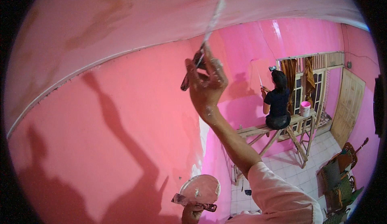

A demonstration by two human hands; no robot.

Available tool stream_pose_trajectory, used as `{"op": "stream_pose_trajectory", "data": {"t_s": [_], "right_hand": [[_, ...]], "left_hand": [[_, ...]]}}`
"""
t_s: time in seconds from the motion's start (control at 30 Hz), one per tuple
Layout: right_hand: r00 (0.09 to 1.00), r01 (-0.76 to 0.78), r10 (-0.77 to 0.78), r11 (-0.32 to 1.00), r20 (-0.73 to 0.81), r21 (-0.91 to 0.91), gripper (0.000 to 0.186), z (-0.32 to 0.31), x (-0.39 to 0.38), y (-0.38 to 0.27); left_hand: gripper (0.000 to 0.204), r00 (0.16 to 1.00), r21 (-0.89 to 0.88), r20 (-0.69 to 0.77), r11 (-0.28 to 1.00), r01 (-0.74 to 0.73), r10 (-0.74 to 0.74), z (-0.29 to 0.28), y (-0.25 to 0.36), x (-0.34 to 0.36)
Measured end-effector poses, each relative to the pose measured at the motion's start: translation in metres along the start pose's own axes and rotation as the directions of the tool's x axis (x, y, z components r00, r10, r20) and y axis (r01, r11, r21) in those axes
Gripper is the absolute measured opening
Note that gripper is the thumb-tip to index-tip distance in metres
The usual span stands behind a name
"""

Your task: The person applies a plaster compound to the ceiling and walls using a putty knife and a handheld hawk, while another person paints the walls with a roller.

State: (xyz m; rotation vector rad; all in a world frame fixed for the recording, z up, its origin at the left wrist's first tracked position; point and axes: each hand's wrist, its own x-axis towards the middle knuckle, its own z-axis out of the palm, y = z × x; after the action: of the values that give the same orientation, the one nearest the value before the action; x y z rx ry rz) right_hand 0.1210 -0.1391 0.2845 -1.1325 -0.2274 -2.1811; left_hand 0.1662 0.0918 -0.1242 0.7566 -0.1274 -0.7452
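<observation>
My right hand (207, 84) is raised toward the ceiling, its fingers closed around the dark handle of a putty knife (209, 32). The blade, seen nearly edge-on and coated white, points up and is a little blurred; whether it touches the ceiling I cannot tell. Low in the view, my left hand (192, 214) grips a round, pale lid-like disc (199, 187) with a dab of putty on it. Across the disc's near side lies a dark, paint-spattered flat bar (194, 203), perhaps a second scraper. Most of the left hand's fingers are hidden beneath it.
Overhead is a stained ceiling (133, 18) meeting the coral wall (133, 91). Another person (278, 103) sits on a wooden trestle scaffold (298, 121), holding a thin stick at the pink wall. Beside them stands a pink-and-white bucket (305, 109). Chairs (342, 183) and a wooden door (347, 107) are right.
</observation>
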Motion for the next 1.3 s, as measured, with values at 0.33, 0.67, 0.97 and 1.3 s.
{"op": "stream_pose_trajectory", "data": {"t_s": [0.33, 0.67, 0.97, 1.3], "right_hand": [[0.997, 0.044, -0.038, 0.995, 0.061, -0.093, 0.045, -0.016, 0.014, -0.010], [0.991, 0.118, -0.122, 0.991, -0.058, -0.056, 0.045, -0.024, 0.035, -0.017], [0.999, 0.033, -0.032, 0.998, 0.024, -0.050, 0.046, -0.019, 0.020, -0.014], [0.994, -0.094, 0.094, 0.996, 0.057, -0.011, 0.049, -0.020, 0.020, 0.001]], "left_hand": [[0.009, 0.998, 0.041, -0.041, 0.998, 0.043, -0.041, 0.031, 0.009, -0.013], [0.011, 0.998, -0.038, 0.038, 0.998, 0.057, -0.056, 0.006, 0.001, 0.002], [0.012, 0.998, -0.060, 0.037, 0.997, -0.047, 0.049, -0.082, -0.033, 0.045], [0.015, 0.997, 0.042, -0.056, 0.998, 0.054, -0.052, 0.012, 0.002, 0.007]]}}
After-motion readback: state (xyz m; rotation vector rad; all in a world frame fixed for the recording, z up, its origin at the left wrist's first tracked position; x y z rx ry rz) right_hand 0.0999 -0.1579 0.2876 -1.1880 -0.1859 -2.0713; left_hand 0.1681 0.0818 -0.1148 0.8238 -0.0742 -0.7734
